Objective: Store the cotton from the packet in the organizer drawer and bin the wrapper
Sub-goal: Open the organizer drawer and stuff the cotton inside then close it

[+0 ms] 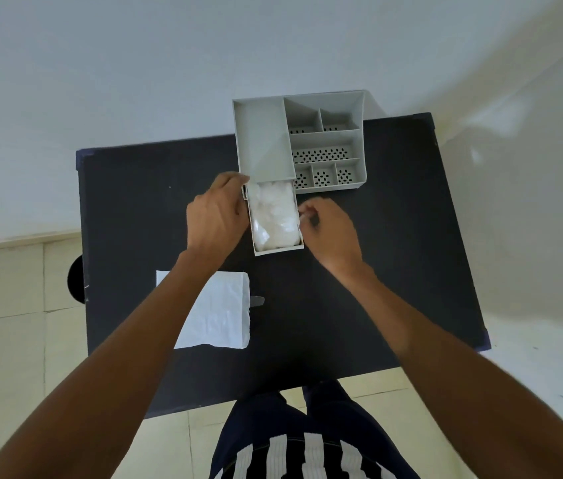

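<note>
The cotton (275, 216) fills the pulled-out drawer (278, 251) between both hands. The left hand (214, 216) grips the drawer's left wall; the right hand (330, 229), fingers pinched together, touches its right edge. The white wrapper (219, 312) lies below the left wrist. No writing is readable.

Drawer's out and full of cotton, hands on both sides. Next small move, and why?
Probably push the drawer shut into the organizer. The cotton already fills it, the left hand braces its left wall, and the right hand pinches at its right edge. The white wrapper still lies on the table for binning afterwards.
</note>
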